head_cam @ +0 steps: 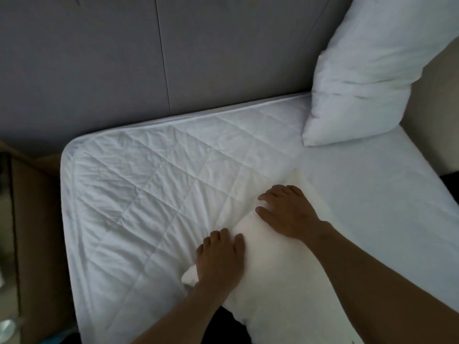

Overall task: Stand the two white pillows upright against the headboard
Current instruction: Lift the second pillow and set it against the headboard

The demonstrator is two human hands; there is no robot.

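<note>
One white pillow (372,70) stands upright at the far right, leaning against the grey padded headboard (99,58). A second white pillow (280,269) lies flat on the quilted mattress (149,182), near me. My left hand (221,259) grips its left edge, fingers curled over the rim near a corner. My right hand (288,212) presses on its far end, fingers spread and bent over the edge. Both forearms cross the lower part of the pillow.
A brown bedside unit (34,219) stands left of the mattress, with a shiny object (7,328) at its near end. A beige wall or panel (437,108) rises at the right behind the upright pillow. The left half of the mattress holds only the quilted cover.
</note>
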